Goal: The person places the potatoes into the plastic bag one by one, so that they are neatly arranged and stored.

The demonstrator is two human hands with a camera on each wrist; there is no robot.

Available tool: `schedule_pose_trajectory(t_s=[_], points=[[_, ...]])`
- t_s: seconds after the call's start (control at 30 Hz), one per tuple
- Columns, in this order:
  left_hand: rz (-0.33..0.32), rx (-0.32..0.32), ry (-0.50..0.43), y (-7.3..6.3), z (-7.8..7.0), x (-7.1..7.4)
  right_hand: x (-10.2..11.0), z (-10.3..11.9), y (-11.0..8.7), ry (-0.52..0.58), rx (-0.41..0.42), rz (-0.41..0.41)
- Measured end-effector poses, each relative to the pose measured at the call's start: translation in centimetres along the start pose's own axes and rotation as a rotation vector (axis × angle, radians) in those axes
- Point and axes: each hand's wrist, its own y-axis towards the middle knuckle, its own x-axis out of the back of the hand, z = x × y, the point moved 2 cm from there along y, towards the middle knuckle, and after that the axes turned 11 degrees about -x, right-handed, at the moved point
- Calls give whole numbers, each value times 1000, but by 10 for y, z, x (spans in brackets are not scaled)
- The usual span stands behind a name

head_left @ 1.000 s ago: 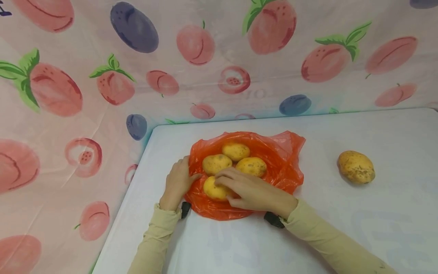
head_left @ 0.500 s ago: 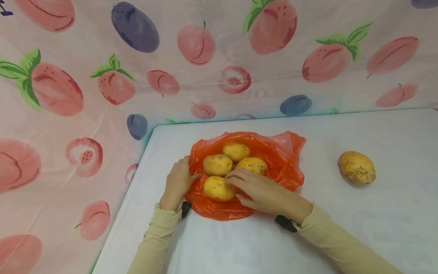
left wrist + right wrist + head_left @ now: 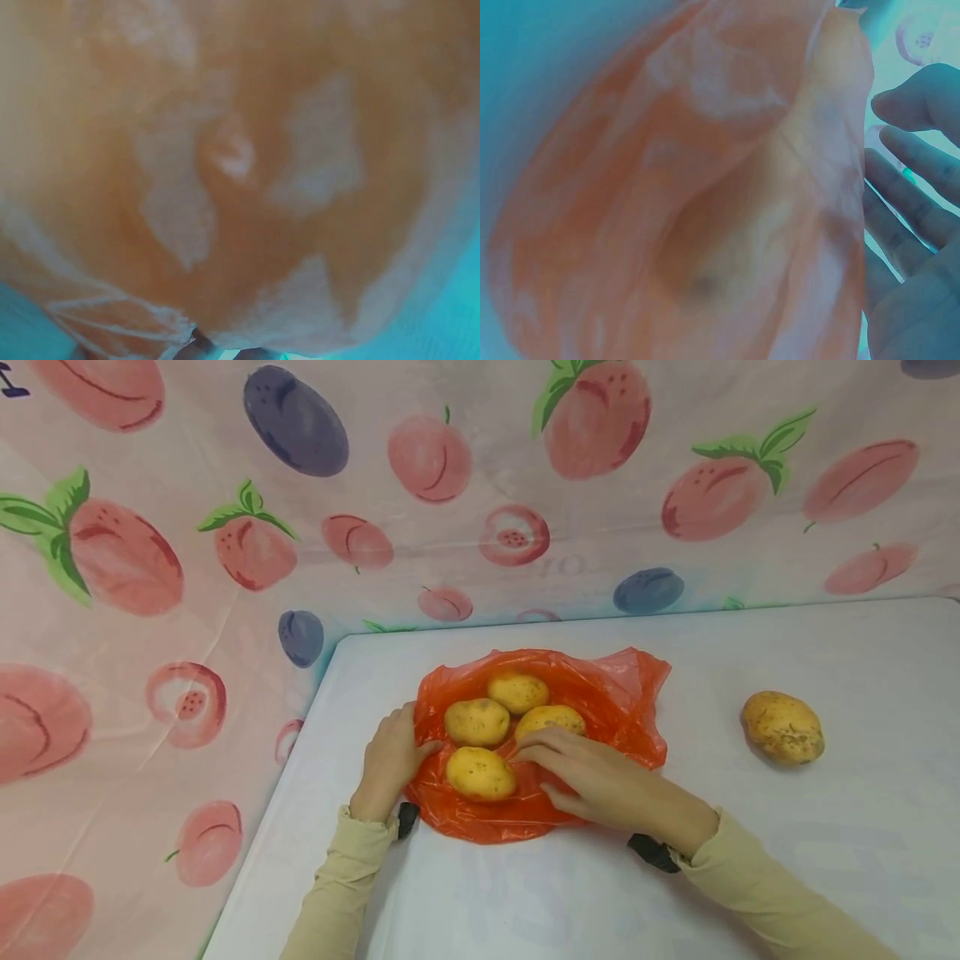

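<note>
A red plastic bag (image 3: 495,831) lies spread with its mouth facing up, and several potatoes sit in it. My left hand (image 3: 386,764) grips the bag's left rim, thumb inside and fingers outside. Over the bag's right front part is my right hand (image 3: 600,781), its fingers loosely bent and holding nothing. Just left of its fingertips rests the front potato (image 3: 481,774), apart from them. Behind it lie a left potato (image 3: 477,722), a back potato (image 3: 517,693) and a right potato (image 3: 551,720), partly covered by the right hand. The left wrist view shows mostly blurred bag film (image 3: 247,285).
One more potato (image 3: 782,727) lies on the white table (image 3: 750,827), right of the bag. A fruit-printed cloth (image 3: 480,468) hangs behind the table and along its left side. Dark wrist straps (image 3: 653,853) show below the sleeves.
My right hand has let go of the front potato and drawn back to the right, uncovering it. The left hand and the bag stay where they were.
</note>
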Motion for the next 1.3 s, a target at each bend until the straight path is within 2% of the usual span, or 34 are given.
schedule_pose_trajectory(t_s=[0.47, 0.73, 0.97, 1.3], points=[[2, 1, 7, 0, 1, 0, 13, -14, -16, -14, -23, -40], [2, 6, -10, 1, 2, -2, 19, -26, -27, -47, -99, -66], [-1, 10, -7, 1, 1, -1, 25, -37, -36, -73, -120, -85], [5, 13, 10, 1, 2, -2, 38, -48, -49, -87, -75, -175]])
